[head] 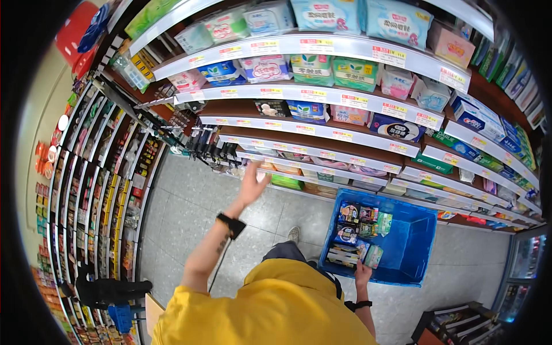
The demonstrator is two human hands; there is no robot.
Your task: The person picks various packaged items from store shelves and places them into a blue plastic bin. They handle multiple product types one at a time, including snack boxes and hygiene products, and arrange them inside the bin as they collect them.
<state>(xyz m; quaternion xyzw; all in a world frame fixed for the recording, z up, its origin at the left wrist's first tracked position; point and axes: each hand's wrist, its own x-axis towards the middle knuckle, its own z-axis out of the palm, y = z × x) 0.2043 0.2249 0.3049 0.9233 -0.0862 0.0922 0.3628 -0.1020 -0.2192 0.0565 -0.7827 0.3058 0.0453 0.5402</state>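
Note:
My left hand is raised in front of the lower shelves with its fingers apart, and nothing is seen in it. Over the near left part of a blue plastic crate is my right hand, its fingers at a small green and white package and a blue one beside it; whether it grips either cannot be told. Packs in dark, pink and green wrappers lie along the crate's left side. Packs of sanitary pads stand on the shelves before me.
Shelf edges with price tags curve across the view. Dark items hang on hooks at the shelf's left end. Another stocked rack runs along the left, where a person in dark clothing is near a blue stool or bin. Low display lies bottom right.

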